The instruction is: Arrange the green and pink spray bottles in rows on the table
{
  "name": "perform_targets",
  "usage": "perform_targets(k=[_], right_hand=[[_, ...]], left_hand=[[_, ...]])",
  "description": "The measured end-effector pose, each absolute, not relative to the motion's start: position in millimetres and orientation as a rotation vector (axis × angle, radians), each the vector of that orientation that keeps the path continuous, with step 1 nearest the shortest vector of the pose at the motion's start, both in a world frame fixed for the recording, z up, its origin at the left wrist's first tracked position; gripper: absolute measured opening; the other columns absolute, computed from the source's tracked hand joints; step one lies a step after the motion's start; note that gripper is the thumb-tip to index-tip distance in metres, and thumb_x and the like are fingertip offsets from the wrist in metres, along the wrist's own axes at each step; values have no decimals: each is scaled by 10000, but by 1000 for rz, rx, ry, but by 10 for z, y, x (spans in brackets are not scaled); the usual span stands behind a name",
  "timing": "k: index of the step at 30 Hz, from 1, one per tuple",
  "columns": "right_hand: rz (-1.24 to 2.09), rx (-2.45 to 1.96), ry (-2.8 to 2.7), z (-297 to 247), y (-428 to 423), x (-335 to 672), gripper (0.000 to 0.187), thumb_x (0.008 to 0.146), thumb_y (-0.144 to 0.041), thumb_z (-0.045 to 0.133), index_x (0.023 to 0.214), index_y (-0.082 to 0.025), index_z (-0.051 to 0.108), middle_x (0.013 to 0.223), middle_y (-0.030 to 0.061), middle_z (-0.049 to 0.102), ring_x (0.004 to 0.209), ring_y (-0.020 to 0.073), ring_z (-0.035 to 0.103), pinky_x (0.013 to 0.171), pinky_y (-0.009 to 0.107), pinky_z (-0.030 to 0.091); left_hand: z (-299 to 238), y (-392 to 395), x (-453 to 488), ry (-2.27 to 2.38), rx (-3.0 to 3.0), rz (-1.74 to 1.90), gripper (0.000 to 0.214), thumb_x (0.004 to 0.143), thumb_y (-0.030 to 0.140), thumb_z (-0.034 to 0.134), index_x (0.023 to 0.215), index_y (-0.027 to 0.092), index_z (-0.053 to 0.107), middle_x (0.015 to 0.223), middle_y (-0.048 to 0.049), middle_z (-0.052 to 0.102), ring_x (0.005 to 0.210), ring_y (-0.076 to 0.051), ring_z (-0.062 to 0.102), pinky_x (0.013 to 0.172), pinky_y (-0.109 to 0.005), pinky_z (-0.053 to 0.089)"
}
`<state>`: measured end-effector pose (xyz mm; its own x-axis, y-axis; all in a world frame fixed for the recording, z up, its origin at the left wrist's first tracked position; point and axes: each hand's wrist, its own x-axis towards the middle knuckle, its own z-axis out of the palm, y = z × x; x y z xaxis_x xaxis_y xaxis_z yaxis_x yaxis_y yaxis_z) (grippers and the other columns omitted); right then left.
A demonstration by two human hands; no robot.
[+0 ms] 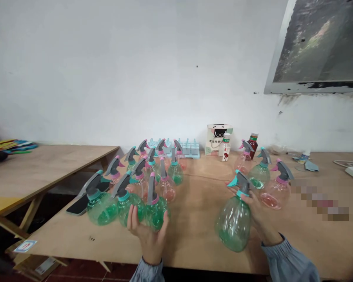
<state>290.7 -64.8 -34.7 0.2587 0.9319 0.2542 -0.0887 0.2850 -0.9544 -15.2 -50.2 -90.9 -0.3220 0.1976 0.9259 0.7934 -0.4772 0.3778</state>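
My left hand [148,235] is closed round the lower part of a green spray bottle [156,215] with a pink collar, thumb on its right side. Its fingers on the other side overlap a neighbouring green bottle [126,209] with a teal collar; whether they touch it I cannot tell. My right hand [254,207] grips a green spray bottle [233,225] by the neck, below its grey and teal trigger head. That bottle leans slightly. Ahead of my left hand, several pink and green spray bottles [167,190] stand in rows.
Beyond my right hand stand a green bottle [257,176] and pink bottles [276,194]. Light blue plastic moulds [191,150], a paper bag [213,143] and drink bottles [224,149] line the wall. A dark phone-like slab [78,205] lies at left. Another table [61,160] adjoins.
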Motion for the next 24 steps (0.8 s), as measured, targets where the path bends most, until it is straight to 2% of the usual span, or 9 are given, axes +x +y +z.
perform_targets(k=[4, 8, 11, 15, 18, 20, 24], right_hand=[[1137, -770, -1012, -312, -739, 2874, 641, 720, -777, 627, 1094, -269, 737, 1112, 101, 771, 1152, 359, 685, 1042, 551, 511], [1138, -825, -953, -338, -864, 2867, 504, 778, -716, 654, 1045, -298, 743, 1028, 59, 787, 965, 306, 744, 873, 462, 605], [1166, -838, -962, -309, -891, 2852, 466, 762, -676, 694, 1012, -287, 748, 1009, 63, 787, 938, 303, 747, 814, 436, 619], [1214, -688, -922, -254, -855, 2834, 546, 649, -766, 702, 941, -307, 757, 969, 80, 786, 1005, 348, 734, 886, 492, 607], [1247, -737, -840, -280, -838, 2854, 416, 717, -686, 707, 916, -323, 759, 971, 72, 788, 1045, 342, 729, 970, 498, 581], [1230, -731, -818, -315, -827, 2870, 401, 751, -647, 704, 984, -325, 754, 1035, 66, 784, 1107, 342, 711, 1048, 530, 537], [1169, -576, -809, -332, -830, 2859, 552, 704, -677, 726, 1142, -341, 711, 1173, 53, 758, 1234, 356, 647, 1138, 619, 434]], left_hand=[[-1083, -365, -142, -1364, -1597, -1725, 1019, 833, 424, 776, 1612, 148, 180, 1495, -232, 444, 1396, -399, 454, 1110, -616, 444], [-1165, -386, -120, -1299, -1730, -1655, 840, 895, 347, 704, 1585, 161, 262, 1394, -217, 549, 1293, -353, 566, 1034, -526, 509], [-1165, -421, -104, -1269, -1776, -1656, 818, 896, 324, 702, 1578, 175, 275, 1385, -214, 560, 1284, -342, 576, 1026, -505, 511], [-1157, -442, -94, -1242, -1819, -1649, 818, 896, 309, 701, 1579, 183, 269, 1391, -215, 554, 1284, -341, 576, 1010, -498, 516], [-1161, -439, -99, -1236, -1838, -1644, 813, 902, 303, 693, 1579, 168, 264, 1399, -223, 547, 1280, -338, 574, 991, -484, 524], [-1166, -434, -104, -1227, -1846, -1647, 810, 901, 299, 695, 1576, 158, 270, 1405, -227, 543, 1284, -337, 570, 992, -481, 523], [-1177, -428, -111, -1210, -1869, -1667, 807, 892, 288, 704, 1568, 155, 283, 1414, -226, 535, 1292, -335, 563, 997, -482, 519]])
